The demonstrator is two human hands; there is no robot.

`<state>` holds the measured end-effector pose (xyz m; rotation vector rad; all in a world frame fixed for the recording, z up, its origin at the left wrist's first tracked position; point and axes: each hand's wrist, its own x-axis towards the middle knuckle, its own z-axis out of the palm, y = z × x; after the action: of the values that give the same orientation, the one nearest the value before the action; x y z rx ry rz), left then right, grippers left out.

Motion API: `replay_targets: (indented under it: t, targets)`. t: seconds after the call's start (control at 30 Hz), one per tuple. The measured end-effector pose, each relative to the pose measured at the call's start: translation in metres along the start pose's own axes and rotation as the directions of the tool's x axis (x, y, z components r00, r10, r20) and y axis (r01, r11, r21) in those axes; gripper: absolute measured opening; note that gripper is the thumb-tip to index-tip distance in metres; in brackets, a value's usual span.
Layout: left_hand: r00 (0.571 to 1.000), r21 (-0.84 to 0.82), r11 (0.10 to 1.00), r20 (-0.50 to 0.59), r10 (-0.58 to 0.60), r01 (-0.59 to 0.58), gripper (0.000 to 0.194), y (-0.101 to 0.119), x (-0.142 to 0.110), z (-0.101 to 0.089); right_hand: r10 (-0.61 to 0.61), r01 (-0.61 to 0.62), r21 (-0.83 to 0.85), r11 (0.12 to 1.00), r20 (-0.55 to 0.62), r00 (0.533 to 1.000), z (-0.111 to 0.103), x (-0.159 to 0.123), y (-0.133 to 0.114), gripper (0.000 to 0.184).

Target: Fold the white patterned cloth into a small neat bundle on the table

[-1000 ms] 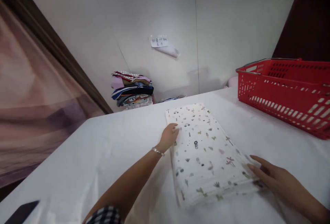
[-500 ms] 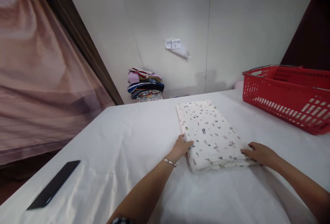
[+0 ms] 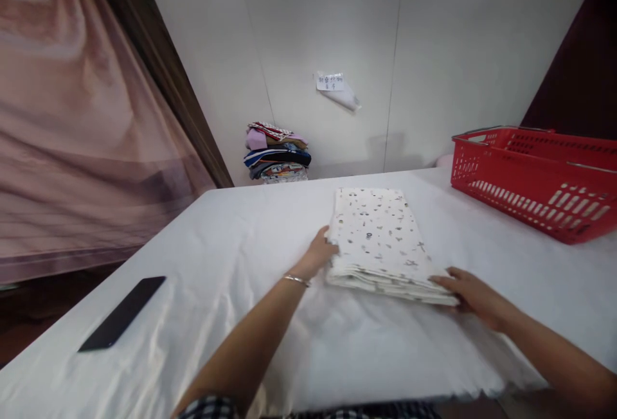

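A folded white cloth [image 3: 373, 232] with small printed figures lies on the white-covered table [image 3: 231, 245], its layered edge facing me. My left hand [image 3: 320, 253], a silver bracelet at its wrist, grips the cloth's left edge. At the near right corner my right hand [image 3: 470, 292] pinches the layers, thumb on top and the other fingers partly hidden beneath.
A red plastic basket [image 3: 525, 181] stands at the right. A flat black object [image 3: 123, 316], perhaps a phone, lies at the left. Behind the table's far edge rises a stack of folded clothes [image 3: 277, 152]. Pink curtains [image 3: 87, 117] hang at the left.
The cloth has turned slightly, and its near edge, with both hands on it, sits further left and higher in view. My view has shifted a little, bringing the table's near edge into sight.
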<state>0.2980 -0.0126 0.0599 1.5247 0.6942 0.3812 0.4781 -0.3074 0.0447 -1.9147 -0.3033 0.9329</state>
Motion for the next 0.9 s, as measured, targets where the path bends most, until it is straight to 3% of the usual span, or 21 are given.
replay_targets:
  t: [0.03, 0.1, 0.2, 0.27, 0.33, 0.47, 0.6, 0.67, 0.73, 0.83, 0.9]
  targets:
    - [1.0, 0.065, 0.998, 0.02, -0.007, 0.006, 0.088, 0.007, -0.003, -0.022, 0.008, -0.012, 0.095, 0.995, 0.041, 0.999, 0.021, -0.013, 0.007, 0.045]
    - [0.998, 0.252, 0.966, -0.04, -0.052, 0.06, 0.085, 0.018, -0.009, -0.067, -0.036, -0.019, 0.25, 0.968, 0.211, 0.977, 0.066, -0.037, 0.022, 0.043]
    - [0.987, 0.506, 0.851, -0.145, -0.074, 0.138, 0.069, 0.022, -0.016, -0.129, -0.075, -0.065, 0.248, 0.967, 0.517, 0.853, 0.116, -0.06, 0.036, 0.045]
    - [0.965, 0.617, 0.757, -0.252, -0.071, 0.217, 0.062, 0.016, -0.019, -0.159, -0.126, 0.015, 0.189, 0.982, 0.588, 0.799, 0.125, -0.06, 0.03, 0.043]
    - [0.939, 0.662, 0.685, -0.328, -0.1, 0.304, 0.055, 0.008, -0.021, -0.176, -0.205, 0.161, 0.128, 0.979, 0.556, 0.806, 0.114, -0.043, 0.013, 0.037]
    - [0.933, 0.674, 0.659, -0.338, -0.128, 0.334, 0.041, -0.006, -0.025, -0.188, -0.367, 0.418, -0.073, 0.905, 0.361, 0.858, 0.076, 0.026, -0.041, 0.024]
    - [0.951, 0.659, 0.689, -0.263, -0.165, 0.302, 0.046, -0.011, -0.033, -0.194, -0.465, 0.501, -0.358, 0.788, 0.187, 0.865, 0.067, 0.106, -0.099, 0.017]
    - [0.954, 0.663, 0.686, -0.237, -0.186, 0.299, 0.047, -0.012, -0.037, -0.198, -0.51, 0.52, -0.525, 0.674, 0.179, 0.842, 0.078, 0.14, -0.126, 0.024]
    - [0.955, 0.666, 0.684, -0.221, -0.199, 0.297, 0.046, -0.012, -0.041, -0.201, -0.538, 0.552, -0.642, 0.533, 0.246, 0.806, 0.095, 0.17, -0.152, 0.036]
    - [0.952, 0.636, 0.709, -0.21, -0.221, 0.305, 0.044, -0.011, -0.044, -0.201, -0.521, 0.607, -0.681, 0.408, 0.372, 0.768, 0.128, 0.211, -0.185, 0.053]
    - [0.951, 0.615, 0.725, -0.2, -0.235, 0.309, 0.044, -0.01, -0.045, -0.201, -0.492, 0.658, -0.702, 0.273, 0.486, 0.723, 0.152, 0.237, -0.203, 0.058]
